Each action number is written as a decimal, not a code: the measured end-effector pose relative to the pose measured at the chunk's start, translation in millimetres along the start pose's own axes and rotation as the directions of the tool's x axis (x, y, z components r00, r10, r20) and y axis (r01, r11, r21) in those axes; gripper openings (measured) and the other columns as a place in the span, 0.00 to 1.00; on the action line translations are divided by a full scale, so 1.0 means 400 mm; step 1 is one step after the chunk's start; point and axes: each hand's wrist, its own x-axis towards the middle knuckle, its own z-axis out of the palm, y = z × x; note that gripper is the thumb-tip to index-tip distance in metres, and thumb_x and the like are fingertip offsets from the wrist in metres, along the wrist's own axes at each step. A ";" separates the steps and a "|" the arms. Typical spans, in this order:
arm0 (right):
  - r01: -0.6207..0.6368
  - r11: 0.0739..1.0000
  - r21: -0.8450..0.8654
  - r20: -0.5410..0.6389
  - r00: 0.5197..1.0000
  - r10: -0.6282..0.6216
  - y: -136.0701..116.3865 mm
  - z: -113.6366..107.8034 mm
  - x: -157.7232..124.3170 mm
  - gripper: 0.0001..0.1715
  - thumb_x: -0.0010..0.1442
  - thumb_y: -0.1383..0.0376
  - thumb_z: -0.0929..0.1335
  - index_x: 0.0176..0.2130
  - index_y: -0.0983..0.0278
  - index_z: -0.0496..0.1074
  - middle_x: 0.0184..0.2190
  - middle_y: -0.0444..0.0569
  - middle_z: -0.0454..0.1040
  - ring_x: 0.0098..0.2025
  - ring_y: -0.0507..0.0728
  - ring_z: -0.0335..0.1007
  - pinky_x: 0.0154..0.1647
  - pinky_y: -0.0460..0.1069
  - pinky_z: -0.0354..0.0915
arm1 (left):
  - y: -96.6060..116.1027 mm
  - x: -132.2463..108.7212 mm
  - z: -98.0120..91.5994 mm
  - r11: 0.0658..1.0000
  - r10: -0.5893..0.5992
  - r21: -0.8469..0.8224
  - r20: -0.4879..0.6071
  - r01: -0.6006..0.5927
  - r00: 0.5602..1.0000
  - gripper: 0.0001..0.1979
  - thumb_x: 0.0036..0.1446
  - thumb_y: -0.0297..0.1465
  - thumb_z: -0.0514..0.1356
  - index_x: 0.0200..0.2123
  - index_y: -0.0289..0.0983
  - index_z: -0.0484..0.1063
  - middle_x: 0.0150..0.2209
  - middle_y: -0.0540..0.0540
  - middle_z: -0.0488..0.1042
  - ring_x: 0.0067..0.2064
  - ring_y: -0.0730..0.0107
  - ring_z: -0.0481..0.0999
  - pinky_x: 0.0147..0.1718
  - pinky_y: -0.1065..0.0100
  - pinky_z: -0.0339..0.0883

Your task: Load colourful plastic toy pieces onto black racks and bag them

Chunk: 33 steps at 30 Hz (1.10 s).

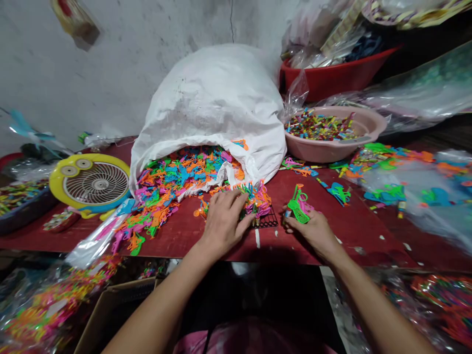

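Observation:
My right hand (pixel 311 228) is closed on small plastic toy pieces, a green one (pixel 299 211) with a mesh-like paddle and a pink one (pixel 304 202) behind it. Just above the red tabletop, it stays right of a black grid rack (pixel 268 220). Upright orange and pink plastic pieces (pixel 258 200) crowd the rack, with small tubes low among them. My left hand (pixel 225 216) rests over the rack's left part, thumb and fingers apart, touching the pieces. Its fingertips are partly hidden among them.
A large white sack (pixel 217 93) spills a heap of colourful plastic pieces (pixel 184 169). A yellow fan (pixel 94 182) stands left. A pink basin (pixel 332 147) of small tubes stands back right, below a red basin (pixel 332 73). Plastic bags (pixel 424 196) and loose pieces lie right.

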 end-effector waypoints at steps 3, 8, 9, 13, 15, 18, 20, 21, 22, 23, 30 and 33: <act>0.011 0.997 -0.075 0.000 1.000 -0.011 -0.008 0.015 -0.002 0.20 0.49 0.51 0.73 0.32 0.65 0.72 0.24 0.45 0.73 0.25 0.52 0.68 0.28 0.48 0.68 | 0.001 0.017 0.015 0.999 0.004 0.038 0.086 -0.008 0.996 0.17 0.66 0.39 0.54 0.53 0.38 0.69 0.51 0.40 0.73 0.50 0.58 0.71 0.48 0.57 0.64; 0.017 0.987 -0.162 -0.014 1.000 -0.019 -0.017 0.020 -0.004 0.20 0.50 0.50 0.72 0.30 0.65 0.73 0.24 0.48 0.75 0.25 0.55 0.71 0.29 0.49 0.68 | 0.008 0.015 0.032 0.994 -0.040 0.104 0.103 0.030 0.994 0.16 0.68 0.38 0.52 0.52 0.39 0.70 0.42 0.43 0.75 0.44 0.61 0.73 0.41 0.61 0.64; 0.020 0.984 -0.180 -0.013 1.000 -0.023 -0.013 0.020 -0.004 0.19 0.50 0.51 0.72 0.30 0.65 0.73 0.24 0.48 0.76 0.25 0.55 0.71 0.29 0.49 0.68 | 0.011 0.015 0.033 0.992 -0.050 0.119 0.112 0.037 0.992 0.15 0.67 0.38 0.52 0.52 0.39 0.71 0.41 0.43 0.75 0.43 0.61 0.73 0.41 0.61 0.64; 0.065 0.969 -0.238 -0.016 0.997 -0.071 0.014 0.028 0.003 0.17 0.51 0.52 0.71 0.30 0.64 0.72 0.24 0.48 0.76 0.26 0.55 0.71 0.29 0.49 0.66 | 0.025 0.023 0.031 0.985 -0.097 0.153 0.147 0.074 0.984 0.15 0.67 0.37 0.53 0.50 0.39 0.72 0.39 0.44 0.75 0.42 0.60 0.73 0.39 0.61 0.63; 0.098 0.964 -0.247 -0.019 0.994 -0.105 0.028 0.035 0.007 0.16 0.52 0.53 0.70 0.31 0.64 0.72 0.25 0.47 0.76 0.26 0.55 0.70 0.29 0.48 0.66 | 0.029 0.027 0.030 0.983 -0.117 0.157 0.159 0.092 0.980 0.15 0.67 0.38 0.52 0.50 0.39 0.72 0.39 0.44 0.75 0.43 0.60 0.73 0.40 0.61 0.63; 0.148 0.942 -0.303 -0.043 0.985 -0.169 0.037 0.044 0.009 0.15 0.52 0.55 0.70 0.32 0.64 0.73 0.26 0.47 0.76 0.27 0.54 0.69 0.30 0.48 0.65 | 0.033 0.029 0.029 0.982 -0.139 0.147 0.169 0.115 0.976 0.15 0.67 0.38 0.52 0.50 0.39 0.72 0.39 0.44 0.75 0.43 0.60 0.72 0.41 0.61 0.63; 0.193 0.906 -0.377 -0.069 0.969 -0.236 0.035 0.047 0.006 0.13 0.52 0.56 0.69 0.32 0.64 0.73 0.27 0.46 0.76 0.28 0.54 0.68 0.31 0.48 0.64 | 0.033 0.030 0.028 0.982 -0.150 0.140 0.174 0.127 0.973 0.15 0.67 0.39 0.52 0.49 0.39 0.72 0.39 0.44 0.75 0.43 0.59 0.72 0.40 0.61 0.63; 0.218 0.884 -0.413 -0.077 0.959 -0.273 0.032 0.049 0.004 0.12 0.52 0.57 0.69 0.32 0.64 0.73 0.27 0.46 0.75 0.28 0.54 0.68 0.32 0.48 0.63 | 0.033 0.030 0.027 0.982 -0.155 0.135 0.174 0.132 0.972 0.15 0.67 0.39 0.52 0.49 0.39 0.72 0.39 0.44 0.75 0.44 0.59 0.72 0.41 0.61 0.63; 0.243 0.863 -0.442 -0.077 0.949 -0.306 0.029 0.050 0.001 0.11 0.53 0.58 0.69 0.32 0.63 0.73 0.27 0.46 0.75 0.29 0.54 0.67 0.32 0.48 0.62 | 0.032 0.030 0.025 0.982 -0.159 0.127 0.175 0.138 0.972 0.15 0.67 0.39 0.53 0.50 0.39 0.72 0.40 0.44 0.75 0.44 0.59 0.72 0.41 0.61 0.63; 0.264 0.849 -0.458 -0.072 0.941 -0.331 0.026 0.051 -0.002 0.10 0.53 0.58 0.68 0.32 0.63 0.73 0.27 0.45 0.74 0.29 0.54 0.66 0.31 0.47 0.61 | 0.030 0.030 0.022 0.983 -0.162 0.115 0.176 0.144 0.971 0.15 0.66 0.39 0.53 0.51 0.39 0.72 0.41 0.44 0.75 0.45 0.59 0.72 0.42 0.60 0.64; 0.287 0.878 -0.383 -0.015 0.949 -0.316 0.016 0.058 -0.018 0.09 0.54 0.60 0.69 0.34 0.63 0.72 0.23 0.41 0.66 0.25 0.50 0.60 0.26 0.45 0.56 | -0.002 0.024 -0.001 0.988 -0.129 -0.050 0.243 0.145 0.961 0.20 0.63 0.36 0.58 0.57 0.38 0.67 0.47 0.42 0.73 0.49 0.58 0.72 0.47 0.59 0.66; 0.271 0.883 -0.384 -0.035 0.951 -0.307 0.018 0.064 -0.020 0.09 0.54 0.60 0.69 0.35 0.63 0.73 0.22 0.40 0.65 0.24 0.50 0.58 0.25 0.45 0.54 | -0.005 0.031 -0.008 0.989 -0.071 -0.108 0.238 0.099 0.969 0.23 0.62 0.38 0.59 0.59 0.39 0.65 0.50 0.42 0.72 0.51 0.58 0.70 0.49 0.59 0.65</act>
